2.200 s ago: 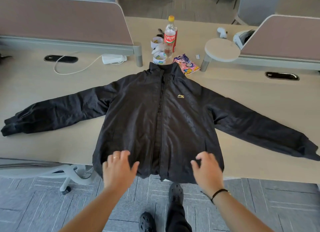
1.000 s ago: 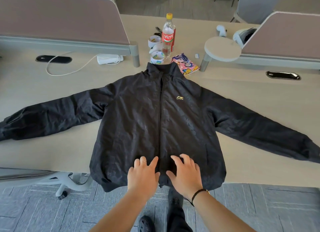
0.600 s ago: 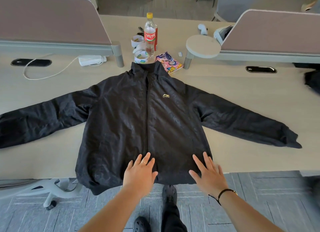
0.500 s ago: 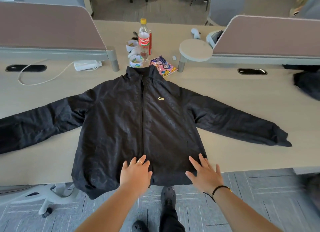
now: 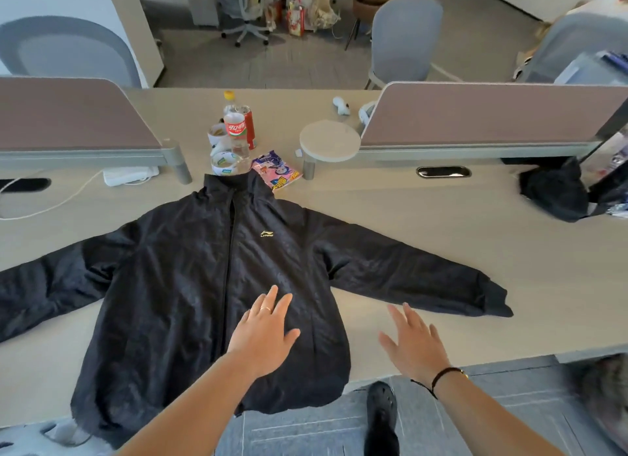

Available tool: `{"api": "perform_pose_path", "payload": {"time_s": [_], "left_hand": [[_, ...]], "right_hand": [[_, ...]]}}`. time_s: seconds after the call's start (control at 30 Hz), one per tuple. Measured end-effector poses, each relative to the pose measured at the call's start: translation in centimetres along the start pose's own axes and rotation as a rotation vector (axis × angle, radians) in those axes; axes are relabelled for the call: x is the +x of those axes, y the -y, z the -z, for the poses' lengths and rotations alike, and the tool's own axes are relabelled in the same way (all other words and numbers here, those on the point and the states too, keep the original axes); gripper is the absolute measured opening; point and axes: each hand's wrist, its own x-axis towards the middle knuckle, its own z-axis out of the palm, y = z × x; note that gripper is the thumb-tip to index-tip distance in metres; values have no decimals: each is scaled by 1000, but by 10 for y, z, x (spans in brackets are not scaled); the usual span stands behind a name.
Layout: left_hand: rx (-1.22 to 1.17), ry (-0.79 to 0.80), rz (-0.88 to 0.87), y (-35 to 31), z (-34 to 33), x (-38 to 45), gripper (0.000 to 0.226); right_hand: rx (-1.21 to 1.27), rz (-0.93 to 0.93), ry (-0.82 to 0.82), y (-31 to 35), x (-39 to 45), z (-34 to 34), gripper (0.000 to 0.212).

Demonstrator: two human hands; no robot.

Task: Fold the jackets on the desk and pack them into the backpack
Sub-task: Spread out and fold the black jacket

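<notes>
A black zip jacket (image 5: pixel 190 279) with a small gold chest logo lies spread face up on the desk (image 5: pixel 492 251), sleeves stretched out left and right, its hem hanging over the near edge. My left hand (image 5: pixel 263 333) rests flat and open on the jacket's right front panel, fingers apart. Open over bare desk just right of the jacket's body, my right hand (image 5: pixel 416 347) sits below the right sleeve (image 5: pixel 424 282) and holds nothing. A dark bundle (image 5: pixel 557 194) sits at the far right of the desk; whether it is a backpack or another jacket I cannot tell.
Behind the collar stand a cola bottle (image 5: pixel 236 129), a red can, paper cups, a tape roll (image 5: pixel 224 163) and a pink snack packet (image 5: pixel 277 173). A round stand (image 5: pixel 329 141), desk dividers (image 5: pixel 492 115) and a white power strip (image 5: pixel 131 175) line the back. Chairs stand beyond.
The view swung up and to the right. My left hand slid from the hem up onto the right front panel; my right hand moved off the jacket onto the desk beside it.
</notes>
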Motion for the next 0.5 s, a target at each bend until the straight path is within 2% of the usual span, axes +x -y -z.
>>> {"api": "perform_pose_path", "payload": {"time_s": [0.17,0.27,0.37,0.5], "left_hand": [[72,33,-7,-86,-6,69,73],[131,116,-40,-152,-22,108,72],[215,223,-89,-211,-41,142,71],[182,307,5,-258,-60,169,74]], "right_hand": [[63,-17,-29,-75,58,33,67],[38,10,-80,-128,89,53,67],[61,-81,-157,-178,122,73,69],[94,-181,-47,-230,152,88,59]]}}
